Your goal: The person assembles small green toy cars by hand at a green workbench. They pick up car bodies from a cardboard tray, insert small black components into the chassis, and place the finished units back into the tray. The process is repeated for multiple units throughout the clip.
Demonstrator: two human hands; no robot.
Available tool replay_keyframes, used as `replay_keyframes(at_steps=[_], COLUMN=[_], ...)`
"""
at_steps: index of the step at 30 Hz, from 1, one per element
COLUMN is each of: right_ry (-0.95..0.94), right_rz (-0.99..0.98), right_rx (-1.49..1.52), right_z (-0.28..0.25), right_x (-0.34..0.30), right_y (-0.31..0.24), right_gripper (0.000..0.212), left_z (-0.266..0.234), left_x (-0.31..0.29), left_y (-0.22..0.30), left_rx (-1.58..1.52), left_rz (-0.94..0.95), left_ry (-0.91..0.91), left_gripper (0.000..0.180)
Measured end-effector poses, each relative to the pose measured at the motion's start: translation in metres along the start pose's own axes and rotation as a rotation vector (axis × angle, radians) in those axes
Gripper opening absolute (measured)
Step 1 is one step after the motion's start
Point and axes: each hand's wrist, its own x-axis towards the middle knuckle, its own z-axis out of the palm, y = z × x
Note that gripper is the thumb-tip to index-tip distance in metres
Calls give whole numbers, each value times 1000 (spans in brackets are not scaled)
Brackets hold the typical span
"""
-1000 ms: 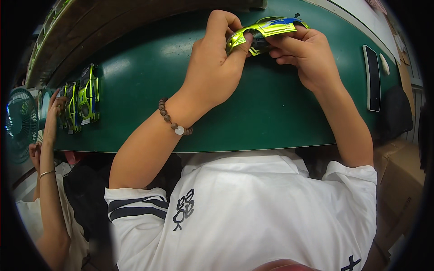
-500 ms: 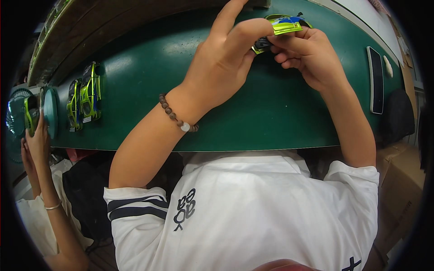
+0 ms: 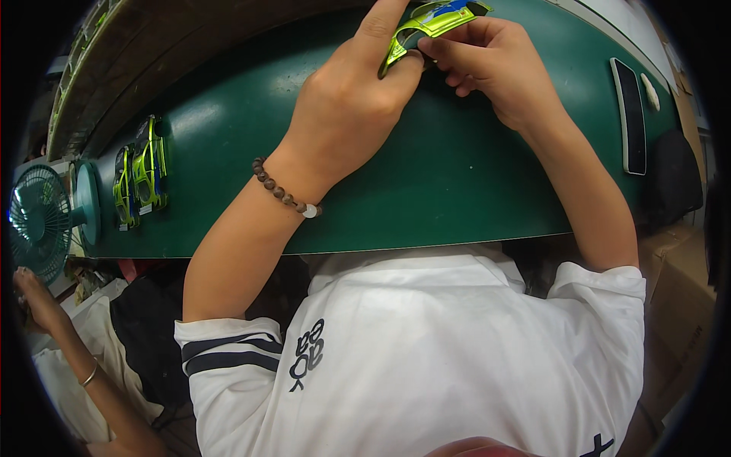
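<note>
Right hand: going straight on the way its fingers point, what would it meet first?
Most likely the yellow-green car shell, right at the fingertips of the right hand; the left hand lies beyond. Depth is unclear from this single view.

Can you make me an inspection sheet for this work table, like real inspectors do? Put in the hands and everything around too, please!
Surface: dark green, glossy table, with a tiny pale speck.
Job's things: shiny yellow-green and blue toy car body, held up at the far side; two more yellow-green car bodies side by side at left.
Clutter: flat black slab with a white rim, like a phone; small whitish object beside it.
Hands: left hand grips the car body's near end; right hand has bent fingers at its underside, exact grip hidden.
Cables: nothing seen clearly.
Surroundings: round teal fan; co-worker's hand below it; brown cardboard box at right.
</note>
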Motion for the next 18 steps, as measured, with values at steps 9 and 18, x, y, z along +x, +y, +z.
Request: replay_keyframes(at_steps=[9, 18], right_ry=[64, 47], right_rz=[-810, -1067], right_rx=[-790, -1017], right_z=[-14, -5], right_x=[-12, -14], right_y=[-7, 2], right_gripper=[26, 22], left_z=[-1, -9], left_x=[-3, -13], left_y=[-11, -6], left_rx=[-4, 37], left_rz=[-37, -67], left_ry=[136, -118], left_gripper=[16, 12])
